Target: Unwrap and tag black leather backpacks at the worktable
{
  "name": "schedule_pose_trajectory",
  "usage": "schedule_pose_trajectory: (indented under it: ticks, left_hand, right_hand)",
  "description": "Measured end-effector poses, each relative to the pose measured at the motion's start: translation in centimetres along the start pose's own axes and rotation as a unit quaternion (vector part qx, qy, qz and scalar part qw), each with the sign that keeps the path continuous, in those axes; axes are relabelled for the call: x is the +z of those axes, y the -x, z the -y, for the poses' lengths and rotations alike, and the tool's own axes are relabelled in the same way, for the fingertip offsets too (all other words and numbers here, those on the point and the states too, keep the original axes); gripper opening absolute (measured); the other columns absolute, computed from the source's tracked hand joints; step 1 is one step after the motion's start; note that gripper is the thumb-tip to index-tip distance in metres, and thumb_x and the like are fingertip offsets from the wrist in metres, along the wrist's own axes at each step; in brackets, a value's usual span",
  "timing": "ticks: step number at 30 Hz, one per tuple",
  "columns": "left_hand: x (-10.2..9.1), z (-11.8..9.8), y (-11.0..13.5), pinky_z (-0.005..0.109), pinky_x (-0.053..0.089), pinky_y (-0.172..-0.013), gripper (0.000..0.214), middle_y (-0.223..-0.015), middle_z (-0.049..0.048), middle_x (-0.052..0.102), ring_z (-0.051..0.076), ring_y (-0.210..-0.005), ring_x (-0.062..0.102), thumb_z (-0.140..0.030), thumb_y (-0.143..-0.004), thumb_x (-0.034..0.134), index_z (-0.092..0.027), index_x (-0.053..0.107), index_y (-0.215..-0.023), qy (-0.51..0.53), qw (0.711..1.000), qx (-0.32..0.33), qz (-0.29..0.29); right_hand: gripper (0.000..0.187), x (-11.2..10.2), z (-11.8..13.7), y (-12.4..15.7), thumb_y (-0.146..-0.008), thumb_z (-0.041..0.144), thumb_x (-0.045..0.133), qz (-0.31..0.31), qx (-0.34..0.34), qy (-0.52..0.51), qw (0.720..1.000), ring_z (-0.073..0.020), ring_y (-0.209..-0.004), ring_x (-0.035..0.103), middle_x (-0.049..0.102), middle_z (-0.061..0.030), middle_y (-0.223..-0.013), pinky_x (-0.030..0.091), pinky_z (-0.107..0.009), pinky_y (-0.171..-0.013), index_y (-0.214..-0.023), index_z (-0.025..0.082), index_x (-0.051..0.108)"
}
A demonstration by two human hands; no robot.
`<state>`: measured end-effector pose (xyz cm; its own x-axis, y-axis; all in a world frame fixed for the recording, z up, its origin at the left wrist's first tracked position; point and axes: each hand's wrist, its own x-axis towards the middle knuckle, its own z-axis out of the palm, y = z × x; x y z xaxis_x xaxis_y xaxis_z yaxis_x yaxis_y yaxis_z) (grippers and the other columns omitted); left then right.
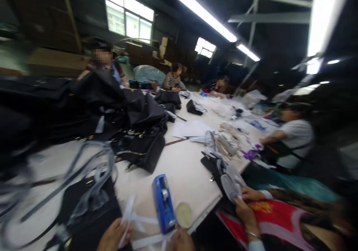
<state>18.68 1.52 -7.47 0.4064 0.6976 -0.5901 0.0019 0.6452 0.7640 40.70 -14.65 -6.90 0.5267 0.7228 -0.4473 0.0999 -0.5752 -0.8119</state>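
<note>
At the bottom edge, my left hand [115,237] has its fingers closed round a thin white strip [128,214] that stands up from the grip. My right hand [182,240] is smeared by motion and partly cut off by the frame. It is by the front end of a blue tape dispenser [163,205], close to another white strip [148,241] lying on the table; its grip is unclear. A round yellowish disc [184,214] sits right of the dispenser. Beside my left hand lies a black bag [89,210] with grey wrapped straps [93,193].
More black bags [142,146] are heaped at the left of the white table [140,182]. White sheets [192,129] lie mid-table. At my right, a co-worker in a red apron [276,215] handles a dark bag [211,164]. Other people sit around the table.
</note>
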Motion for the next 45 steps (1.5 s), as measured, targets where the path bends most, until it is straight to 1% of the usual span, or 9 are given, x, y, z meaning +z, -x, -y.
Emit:
schedule_pose_trajectory:
  ticks: [3,8,13,27,30,33,39,42,45]
  left_hand:
    - [1.1,-1.1,2.2,0.024,0.041,-0.054,0.040,-0.065,0.0007,0.061,0.013,-0.056,0.052,-0.055,-0.068,0.069,-0.017,0.060,-0.072,0.027,0.998,0.062,-0.018]
    - [1.7,-1.5,2.4,0.021,0.036,-0.051,0.036,-0.062,-0.0011,0.057,0.009,-0.050,0.047,-0.050,-0.074,0.066,-0.015,0.058,-0.071,0.042,0.995,0.087,-0.032]
    - [1.7,-1.4,2.3,0.021,0.034,-0.050,0.036,-0.060,-0.0016,0.057,0.011,-0.052,0.050,-0.050,-0.073,0.066,-0.015,0.060,-0.078,0.057,0.994,0.094,0.009]
    - [1.0,-1.6,2.5,0.022,0.034,-0.056,0.021,-0.066,-0.0021,0.056,0.012,-0.058,0.049,-0.026,-0.079,0.055,-0.015,0.059,-0.097,0.035,0.995,0.085,0.047]
    - [0.8,-1.9,2.7,0.023,0.036,-0.058,0.028,-0.068,-0.0021,0.057,0.012,-0.060,0.050,-0.019,-0.075,0.054,-0.015,0.059,-0.102,0.032,0.994,0.086,0.053]
    - [0.8,-2.1,2.8,0.023,0.037,-0.060,0.030,-0.072,-0.0012,0.059,0.013,-0.062,0.051,-0.020,-0.076,0.055,-0.014,0.059,-0.105,0.020,0.995,0.085,0.054]
    - [1.6,-2.0,2.2,0.022,0.035,-0.052,0.038,-0.060,0.0005,0.059,0.012,-0.053,0.050,-0.047,-0.082,0.057,-0.010,0.062,-0.091,0.018,0.997,0.076,-0.005]
    - [1.8,-1.9,2.0,0.021,0.035,-0.050,0.038,-0.058,0.0011,0.058,0.010,-0.050,0.049,-0.048,-0.081,0.060,-0.010,0.063,-0.082,0.099,0.994,0.046,-0.029]
    - [1.3,-2.1,1.9,0.020,0.037,-0.050,0.032,-0.064,0.0026,0.060,0.009,-0.052,0.050,-0.042,-0.079,0.066,-0.010,0.064,-0.083,0.197,0.980,0.018,-0.008]
  right_hand:
    - [0.020,2.8,1.1,0.7,-0.077,0.039,0.050,0.066,-0.038,0.018,0.997,-0.0144,-0.053,0.051,0.055,0.0020,-0.056,0.039,-0.025,-0.054,-0.068,0.021,0.053]
    - [0.022,6.4,7.7,1.1,-0.087,0.038,0.047,0.181,-0.155,0.007,0.971,-0.0148,-0.065,0.056,0.061,0.0009,-0.070,0.042,-0.023,-0.061,-0.086,0.021,0.060]
    - [0.021,8.6,11.8,-0.4,-0.090,0.028,0.043,0.226,-0.260,0.021,0.939,-0.0146,-0.071,0.061,0.067,0.0006,-0.075,0.043,-0.023,-0.069,-0.088,0.021,0.063]
    - [0.018,9.4,12.4,-3.2,-0.089,0.021,0.042,0.228,-0.311,0.188,0.903,-0.0134,-0.071,0.060,0.065,0.0019,-0.075,0.038,-0.021,-0.065,-0.084,0.022,0.059]
    - [0.016,9.6,12.0,-3.7,-0.086,0.017,0.045,0.215,-0.301,0.214,0.904,-0.0144,-0.070,0.061,0.064,0.0018,-0.073,0.037,-0.021,-0.064,-0.097,0.023,0.055]
    - [0.035,9.6,11.9,-4.3,-0.080,0.014,0.049,0.192,-0.273,0.238,0.912,-0.0157,-0.066,0.061,0.061,0.0032,-0.069,0.036,-0.021,-0.061,-0.114,0.022,0.044]
    - [0.032,9.8,11.4,-4.6,-0.081,0.014,0.047,0.192,-0.261,0.175,0.930,-0.0144,-0.061,0.059,0.056,0.0057,-0.065,0.038,-0.021,-0.059,-0.112,0.023,0.043]
    - [0.029,10.7,10.1,-4.3,-0.085,0.020,0.047,0.161,-0.264,0.111,0.945,-0.0141,-0.058,0.058,0.056,0.0059,-0.063,0.041,-0.021,-0.058,-0.114,0.022,0.044]
    - [0.032,11.8,8.5,-4.2,-0.090,0.029,0.046,0.129,-0.279,0.075,0.949,-0.0149,-0.057,0.060,0.058,0.0046,-0.064,0.044,-0.022,-0.058,-0.120,0.020,0.042]
